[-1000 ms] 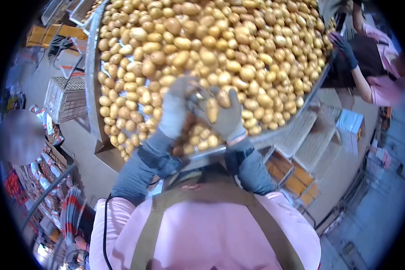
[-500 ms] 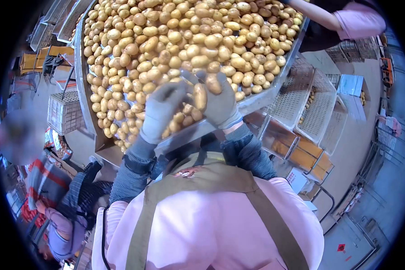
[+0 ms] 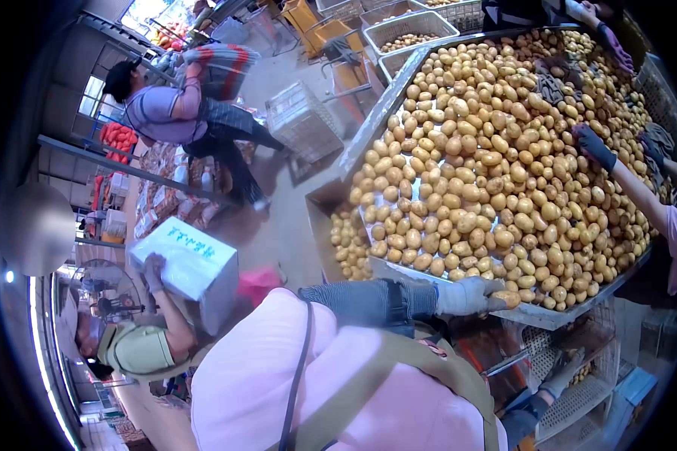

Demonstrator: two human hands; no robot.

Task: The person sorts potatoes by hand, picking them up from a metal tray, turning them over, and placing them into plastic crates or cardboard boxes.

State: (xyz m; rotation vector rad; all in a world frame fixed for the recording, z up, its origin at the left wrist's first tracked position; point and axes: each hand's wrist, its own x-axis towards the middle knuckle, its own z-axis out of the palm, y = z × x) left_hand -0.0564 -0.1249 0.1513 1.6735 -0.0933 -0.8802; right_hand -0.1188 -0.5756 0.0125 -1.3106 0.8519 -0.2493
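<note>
My left hand point(image 3: 465, 295), in a grey glove, rests at the near edge of the sorting table point(image 3: 410, 276). Its fingers are closed around a potato point(image 3: 506, 299). Many yellow potatoes point(image 3: 496, 173) cover the tabletop just beyond it. Lower down on the right, my gloved right hand point(image 3: 561, 374) hangs below table level, over a plastic crate point(image 3: 579, 406) with a few potatoes inside. The fingers there look stretched out and apart, partly blurred, with no potato visible in them.
A co-worker's gloved hand point(image 3: 596, 146) reaches into the potatoes from the right. On the left, a person carries a white box point(image 3: 186, 255) close to me. Another person holds a striped bundle point(image 3: 222, 68). A white crate point(image 3: 302, 120) stands on the floor beyond the table.
The view has swung left. My hands, earlier together over the potatoes, are now apart: the left at the table edge, the right down by the crate. A person with a box has come into view.
</note>
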